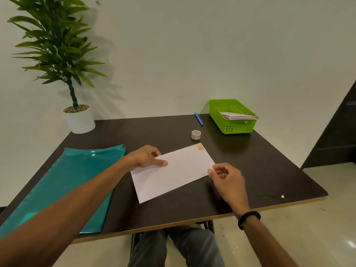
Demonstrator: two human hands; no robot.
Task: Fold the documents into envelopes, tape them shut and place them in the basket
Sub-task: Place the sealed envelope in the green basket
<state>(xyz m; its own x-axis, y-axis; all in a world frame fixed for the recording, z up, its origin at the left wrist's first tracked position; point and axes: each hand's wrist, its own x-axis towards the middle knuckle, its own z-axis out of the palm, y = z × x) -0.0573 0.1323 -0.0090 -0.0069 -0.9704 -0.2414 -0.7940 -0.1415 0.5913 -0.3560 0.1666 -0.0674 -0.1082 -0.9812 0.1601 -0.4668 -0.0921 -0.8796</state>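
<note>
A white envelope [172, 171] lies flat and askew near the middle of the dark tabletop [260, 170], a strip of orange patterned tape [200, 147] on its far right corner; the left hand [147, 157] holds its far left edge, thumb flat on top and fingers curled over the edge, so that grip is closed on the envelope; the right hand [224, 175] is at the right corner, thumb tip touching the paper, fingers curled, though whether it truly pinches the corner I cannot tell; a dark band [249, 218] circles that wrist. Beyond the envelope stands a roll of tape [196, 134]; farther back lies a blue pen [198, 119], and just right of it a green basket [221, 120] holding several envelopes [238, 116]. A teal plastic folder [73, 180] lies at the left; a potted plant [79, 118] sits at the far left corner.
</note>
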